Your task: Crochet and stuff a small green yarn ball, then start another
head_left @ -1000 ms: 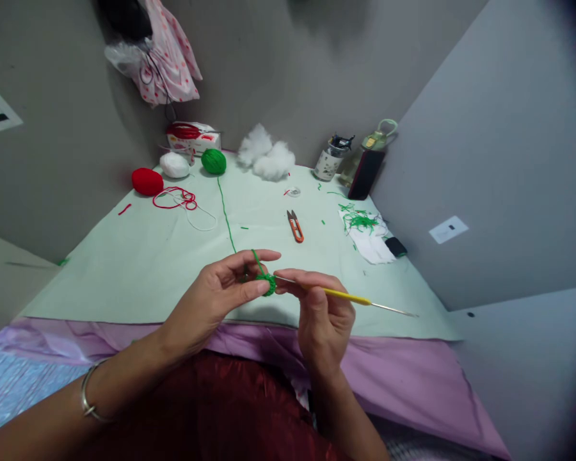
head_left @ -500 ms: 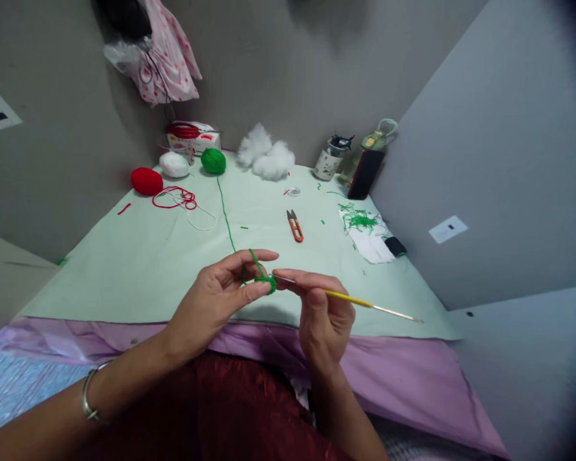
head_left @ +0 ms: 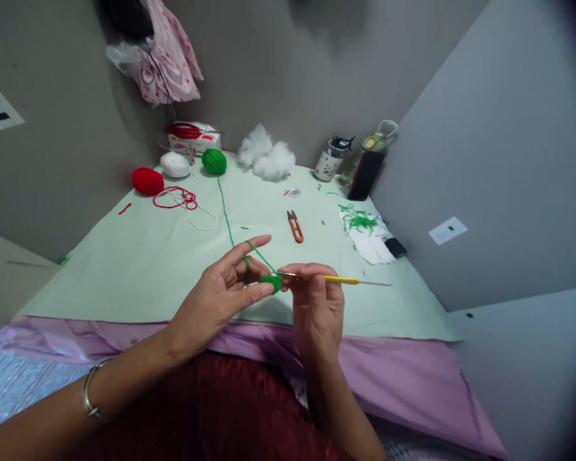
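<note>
My left hand [head_left: 221, 291] pinches a small green crochet piece [head_left: 274, 282] between thumb and fingers, its index finger stretched out with green yarn [head_left: 263, 255] looped over it. My right hand [head_left: 319, 307] is closed around the yellow grip of a crochet hook [head_left: 340, 280]. The hook's metal tip meets the upper right edge of the piece, where the taut yarn comes down. From my left hand the yarn runs back across the table to a green yarn ball [head_left: 214, 162]. Part of the crochet piece is hidden behind my left thumb.
Orange-handled thread snips [head_left: 295, 226] lie beyond my hands. Red [head_left: 147, 182] and white yarn balls [head_left: 175, 164] sit at back left, white stuffing [head_left: 273, 160] at the back. On the right are a phone [head_left: 366, 175], a bottle [head_left: 375, 141], a jar [head_left: 328, 163] and green scraps [head_left: 361, 222].
My left index finger has risen, stretching the yarn between it and the piece. The crochet hook has swung to nearly level, and my right hand has shifted slightly left.
</note>
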`<state>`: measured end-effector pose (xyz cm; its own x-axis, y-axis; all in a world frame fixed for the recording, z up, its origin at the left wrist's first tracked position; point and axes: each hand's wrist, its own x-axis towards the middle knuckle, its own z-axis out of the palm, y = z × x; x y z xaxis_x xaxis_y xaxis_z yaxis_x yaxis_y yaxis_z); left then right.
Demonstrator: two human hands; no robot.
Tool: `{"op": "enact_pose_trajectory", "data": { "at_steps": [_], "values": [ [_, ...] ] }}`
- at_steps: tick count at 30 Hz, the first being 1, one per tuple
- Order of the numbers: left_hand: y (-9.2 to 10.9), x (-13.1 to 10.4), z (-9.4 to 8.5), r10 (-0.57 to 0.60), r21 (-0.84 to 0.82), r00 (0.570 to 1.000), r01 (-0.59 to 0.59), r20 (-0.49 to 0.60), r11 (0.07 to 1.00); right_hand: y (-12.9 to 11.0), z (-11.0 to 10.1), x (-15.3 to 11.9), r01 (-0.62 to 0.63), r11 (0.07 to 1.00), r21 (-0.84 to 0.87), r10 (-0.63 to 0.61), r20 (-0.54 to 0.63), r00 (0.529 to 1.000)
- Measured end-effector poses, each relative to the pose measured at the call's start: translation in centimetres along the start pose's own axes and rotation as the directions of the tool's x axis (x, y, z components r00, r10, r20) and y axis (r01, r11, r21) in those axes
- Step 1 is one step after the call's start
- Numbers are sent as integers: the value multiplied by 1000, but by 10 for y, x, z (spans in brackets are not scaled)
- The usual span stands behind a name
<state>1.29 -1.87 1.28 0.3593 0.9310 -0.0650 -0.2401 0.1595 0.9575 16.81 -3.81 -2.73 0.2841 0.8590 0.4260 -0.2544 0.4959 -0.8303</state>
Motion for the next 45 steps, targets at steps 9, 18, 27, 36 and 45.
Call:
{"op": "enact_pose_trajectory", "data": {
  "at_steps": [9,18,27,36,45],
  "values": [
    [2,0,-2,35,49,999,-35,4,998,-6,0,-5,91,994,-54,-91,2,996],
    [3,2,-3,35,59,999,-35,10,998,-7,-1,0,8,997,70,-11,48,999],
    [4,0,-3,41,125,999,-41,2,991,-11,-6,2,90,996,-8,-88,119,989],
    [2,-3,-3,197,356,980,-171,-36,919,-26,-12,1,470,794,-385,-308,411,858],
    [1,-3,-2,281,424,958,-233,-54,875,-16,-5,-5,749,248,-615,-458,606,650]
  ]
}}
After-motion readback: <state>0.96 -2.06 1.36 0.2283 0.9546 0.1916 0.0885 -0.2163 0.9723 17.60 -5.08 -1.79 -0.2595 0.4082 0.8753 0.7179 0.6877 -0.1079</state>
